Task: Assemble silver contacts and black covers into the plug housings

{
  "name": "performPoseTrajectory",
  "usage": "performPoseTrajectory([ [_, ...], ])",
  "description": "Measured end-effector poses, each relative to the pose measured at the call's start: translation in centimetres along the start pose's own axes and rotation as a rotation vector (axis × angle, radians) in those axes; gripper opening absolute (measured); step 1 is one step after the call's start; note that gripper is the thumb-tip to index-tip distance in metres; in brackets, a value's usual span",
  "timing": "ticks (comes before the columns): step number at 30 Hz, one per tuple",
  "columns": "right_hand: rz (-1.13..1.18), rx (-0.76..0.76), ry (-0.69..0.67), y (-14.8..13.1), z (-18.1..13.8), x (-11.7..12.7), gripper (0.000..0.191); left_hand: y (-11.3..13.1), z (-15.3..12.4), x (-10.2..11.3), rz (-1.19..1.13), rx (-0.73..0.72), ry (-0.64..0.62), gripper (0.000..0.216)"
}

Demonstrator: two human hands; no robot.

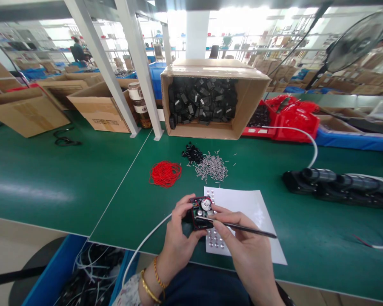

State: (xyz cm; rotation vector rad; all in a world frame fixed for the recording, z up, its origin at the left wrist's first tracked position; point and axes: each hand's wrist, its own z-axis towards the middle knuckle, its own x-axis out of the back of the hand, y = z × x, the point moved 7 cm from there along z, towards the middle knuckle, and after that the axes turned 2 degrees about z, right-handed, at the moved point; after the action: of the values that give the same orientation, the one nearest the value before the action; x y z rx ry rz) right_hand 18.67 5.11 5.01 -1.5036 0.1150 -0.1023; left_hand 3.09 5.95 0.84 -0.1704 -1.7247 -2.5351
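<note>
My left hand grips a small black device housing by its sides, with its inside facing up. A round silver part and a green circuit board show in it. A white cable runs down from the housing past my left wrist. My right hand holds dark tweezers like a pen, their tips down at the inside of the housing. Beneath my right hand lies a white sheet with rows of small round silver pieces along its left edge.
Red cord loops, silver screws or pins and small black parts lie beyond my hands. A cardboard box of black housings stands behind them. Assembled black units lie right; a blue bin sits lower left.
</note>
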Motion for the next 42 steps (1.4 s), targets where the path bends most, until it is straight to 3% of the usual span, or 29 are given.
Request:
performPoseTrajectory([
  [5, 0.104, -0.029, -0.001, 0.3, -0.1, 0.5, 0.007, 0.2, 0.1, 0.0, 0.005, -0.014, 0.003, 0.054],
  [14, 0.063, -0.001, 0.011, -0.3, 0.4, 0.9, 0.01, 0.7, 0.3, 0.0, 0.108, -0.048, -0.022, 0.045],
  [18, 0.102, 0.021, 0.094, 0.2, 0.6, 2.5, 0.012, 1.0, 0.2, -0.3, 0.24, -0.128, -0.093, 0.034],
  [24, 0.142, -0.079, 0.247, 1.4, 0.2, 4.4, 0.023, 2.4, -0.2, -0.9, 0.423, -0.273, -0.13, 0.044],
  [27, 0.255, -0.132, 0.27, 1.3, -0.2, 4.1, 0.026, 2.2, -0.3, -1.0, 0.406, -0.218, -0.137, 0.04],
  [34, 0.367, -0.327, 0.015, 2.0, -0.2, 2.0, 0.028, -0.3, -0.7, -0.2, 0.204, -0.01, -0.068, 0.07],
  [38, 0.228, -0.282, 0.032, 2.7, 0.1, 2.5, 0.024, -1.1, -0.7, -0.2, 0.231, 0.111, -0.064, 0.072],
  [42, 0.146, -0.237, 0.045, 2.4, 0.5, 2.5, 0.025, -0.8, -0.7, -0.3, 0.275, 0.116, -0.08, 0.072],
])
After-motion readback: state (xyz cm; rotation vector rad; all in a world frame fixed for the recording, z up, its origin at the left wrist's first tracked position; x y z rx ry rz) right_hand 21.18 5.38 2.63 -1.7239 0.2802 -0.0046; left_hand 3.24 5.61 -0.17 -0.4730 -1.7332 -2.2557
